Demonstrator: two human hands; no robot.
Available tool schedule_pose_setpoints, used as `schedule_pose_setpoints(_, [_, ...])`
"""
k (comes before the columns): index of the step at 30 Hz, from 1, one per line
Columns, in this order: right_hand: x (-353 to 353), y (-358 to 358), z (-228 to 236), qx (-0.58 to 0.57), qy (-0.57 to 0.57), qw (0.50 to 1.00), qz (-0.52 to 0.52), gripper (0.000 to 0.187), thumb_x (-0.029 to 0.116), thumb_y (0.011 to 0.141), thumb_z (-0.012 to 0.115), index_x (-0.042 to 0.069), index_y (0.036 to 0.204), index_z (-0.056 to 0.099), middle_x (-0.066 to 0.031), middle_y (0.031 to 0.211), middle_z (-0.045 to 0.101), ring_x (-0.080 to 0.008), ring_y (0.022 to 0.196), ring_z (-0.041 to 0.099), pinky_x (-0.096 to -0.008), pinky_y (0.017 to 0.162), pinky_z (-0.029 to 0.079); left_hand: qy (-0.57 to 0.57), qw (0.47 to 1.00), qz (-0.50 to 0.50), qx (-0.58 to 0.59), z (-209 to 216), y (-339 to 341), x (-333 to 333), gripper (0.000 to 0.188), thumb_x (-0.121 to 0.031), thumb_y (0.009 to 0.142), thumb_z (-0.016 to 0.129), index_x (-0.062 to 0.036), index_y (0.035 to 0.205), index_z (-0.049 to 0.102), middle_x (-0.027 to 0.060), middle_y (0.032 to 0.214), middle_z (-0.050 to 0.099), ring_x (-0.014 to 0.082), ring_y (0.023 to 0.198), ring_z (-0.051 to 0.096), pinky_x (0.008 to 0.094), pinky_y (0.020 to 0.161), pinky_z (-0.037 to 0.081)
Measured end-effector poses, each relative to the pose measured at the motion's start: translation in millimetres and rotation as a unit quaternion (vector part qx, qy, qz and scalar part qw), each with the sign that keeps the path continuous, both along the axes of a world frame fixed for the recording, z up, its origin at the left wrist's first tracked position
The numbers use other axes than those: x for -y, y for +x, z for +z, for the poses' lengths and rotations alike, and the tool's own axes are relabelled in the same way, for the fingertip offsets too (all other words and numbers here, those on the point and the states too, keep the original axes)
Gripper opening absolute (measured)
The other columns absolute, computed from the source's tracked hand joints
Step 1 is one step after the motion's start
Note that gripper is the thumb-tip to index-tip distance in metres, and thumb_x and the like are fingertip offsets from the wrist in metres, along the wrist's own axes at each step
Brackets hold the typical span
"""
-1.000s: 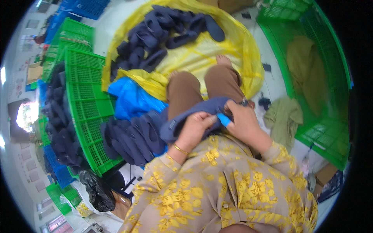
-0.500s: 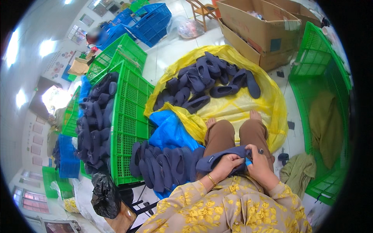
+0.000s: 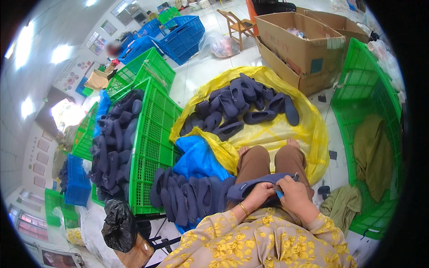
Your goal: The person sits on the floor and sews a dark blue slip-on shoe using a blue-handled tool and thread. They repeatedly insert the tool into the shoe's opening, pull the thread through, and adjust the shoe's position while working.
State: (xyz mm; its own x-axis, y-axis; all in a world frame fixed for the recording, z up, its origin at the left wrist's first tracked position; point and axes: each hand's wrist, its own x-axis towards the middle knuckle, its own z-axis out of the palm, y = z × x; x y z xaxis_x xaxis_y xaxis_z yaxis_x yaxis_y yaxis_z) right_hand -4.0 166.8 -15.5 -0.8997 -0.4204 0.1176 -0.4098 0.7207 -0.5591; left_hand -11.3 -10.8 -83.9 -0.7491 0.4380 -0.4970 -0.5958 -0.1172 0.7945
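Across my lap lies a dark navy slip-on shoe (image 3: 243, 189), and my left hand (image 3: 259, 194) pinches its edge. My right hand (image 3: 293, 193) is closed right beside the left one, over the shoe's other end. A small dark tip of a tool (image 3: 296, 177) pokes out above the right fingers; most of it is hidden. Something blue (image 3: 279, 194) shows at the right fingers. To my left, similar shoes (image 3: 190, 196) stand packed in a row. More navy shoes (image 3: 237, 99) are heaped on a yellow plastic sheet (image 3: 286, 138) in front of my feet.
At left stands a green crate (image 3: 154, 147) beside another load of navy shoes (image 3: 111, 147). A blue plastic sheet (image 3: 196, 154) lies by my left leg. To the right, a green crate (image 3: 364, 89) holds olive cloth (image 3: 373, 152). Cardboard boxes (image 3: 299, 44) and a wooden chair (image 3: 239, 29) stand beyond.
My right hand has shifted slightly left and turned over, closer to my left hand. The shoe stays across my lap. The whole view has tilted slightly upward.
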Motion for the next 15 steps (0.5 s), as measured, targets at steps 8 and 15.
schedule_pose_setpoints(8, [-8, -2, 14, -0.084, 0.054, 0.992, 0.08, 0.022, 0.004, 0.075, 0.063, 0.011, 0.095, 0.061, -0.0083, 0.102, 0.057, -0.0306, 0.073, 0.06, -0.0422, 0.065, 0.048, -0.022, 1.0, 0.014, -0.005, -9, 3, -1, 0.015, -0.015, 0.095, 0.063, -0.0011, 0.098, 0.069, -0.0027, 0.09, 0.066, 0.0038, 0.077, 0.056, 0.0197, 0.071, 0.045])
schedule_pose_setpoints(15, [-23, -13, 16, -0.063, 0.09, 0.976, 0.189, 0.023, 0.007, 0.076, 0.062, 0.013, 0.098, 0.06, -0.005, 0.108, 0.057, -0.0273, 0.078, 0.06, -0.0396, 0.068, 0.046, -0.041, 0.999, -0.026, -0.009, -3, 2, 0, 0.016, -0.015, 0.096, 0.062, -0.0009, 0.098, 0.07, -0.0033, 0.087, 0.064, 0.0042, 0.074, 0.053, 0.0198, 0.068, 0.043])
